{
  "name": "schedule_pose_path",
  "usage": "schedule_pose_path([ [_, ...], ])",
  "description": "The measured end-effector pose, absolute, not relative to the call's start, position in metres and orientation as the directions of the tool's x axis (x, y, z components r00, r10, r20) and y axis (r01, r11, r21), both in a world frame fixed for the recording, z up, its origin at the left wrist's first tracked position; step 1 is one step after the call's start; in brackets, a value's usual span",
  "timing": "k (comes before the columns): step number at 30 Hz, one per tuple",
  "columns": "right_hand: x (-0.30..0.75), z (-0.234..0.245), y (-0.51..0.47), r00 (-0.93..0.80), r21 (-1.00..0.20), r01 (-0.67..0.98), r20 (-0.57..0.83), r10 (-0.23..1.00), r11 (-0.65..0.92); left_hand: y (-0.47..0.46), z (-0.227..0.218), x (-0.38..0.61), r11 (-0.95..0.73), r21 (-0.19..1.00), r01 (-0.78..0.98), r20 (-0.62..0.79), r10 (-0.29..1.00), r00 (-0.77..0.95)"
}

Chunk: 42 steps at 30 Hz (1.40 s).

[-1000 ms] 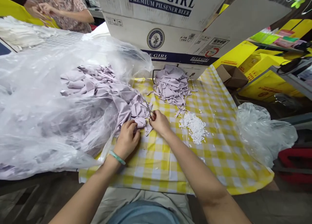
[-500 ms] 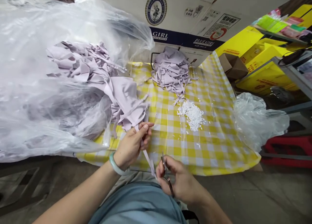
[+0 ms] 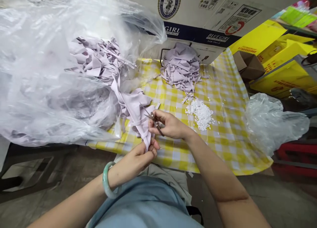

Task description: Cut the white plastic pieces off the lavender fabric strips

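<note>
At the near edge of the yellow checked tablecloth the left hand pinches the pale lilac fabric strip and the right hand grips small metal snips against it; best hold the strip taut, with the blades clear of the fingertips.

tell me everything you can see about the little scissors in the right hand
The scissors are small, thin and dark, metal by the look. The right hand grips them and hides most of the handle end. The narrow blades point up and left, over the lilac fabric strip that the left hand pinches from below, above the near part of the yellow checked tablecloth. Whether the blades touch the fabric, or are parted, cannot be told.
</note>
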State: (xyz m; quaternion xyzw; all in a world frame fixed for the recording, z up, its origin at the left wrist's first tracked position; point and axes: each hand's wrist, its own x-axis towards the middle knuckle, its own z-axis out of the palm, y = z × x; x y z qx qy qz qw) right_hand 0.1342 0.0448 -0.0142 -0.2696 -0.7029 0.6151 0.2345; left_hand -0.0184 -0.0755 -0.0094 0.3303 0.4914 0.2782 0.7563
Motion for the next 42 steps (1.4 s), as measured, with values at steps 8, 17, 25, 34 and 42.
schedule_pose_path([
  [8, 0.149, -0.046, 0.069, 0.013, -0.897, 0.421, 0.151, 0.988, 0.131, -0.091, -0.027, -0.021, 0.451, 0.807, -0.38, -0.506, 0.861, -0.051],
  [17, 0.091, -0.016, 0.04, -0.409, -0.993, 0.117, -0.019, 0.912, 0.031, -0.09, -0.019, -0.014, 0.45, 0.795, -0.406, -0.451, 0.887, 0.101],
  [25, 0.168, 0.026, 0.012, 0.022, -0.972, 0.044, 0.231, 0.973, 0.23, -0.077, 0.031, -0.018, 0.521, 0.752, -0.403, -0.399, 0.848, 0.35],
  [34, 0.177, -0.045, -0.021, -0.237, -0.978, 0.142, 0.118, 0.964, 0.155, -0.067, -0.012, -0.013, 0.637, 0.638, -0.434, -0.46, 0.766, 0.449],
  [42, 0.163, -0.023, 0.006, -0.397, -0.999, 0.005, -0.041, 0.917, -0.043, -0.052, -0.014, -0.041, 0.475, 0.866, -0.155, -0.44, 0.872, 0.213],
])
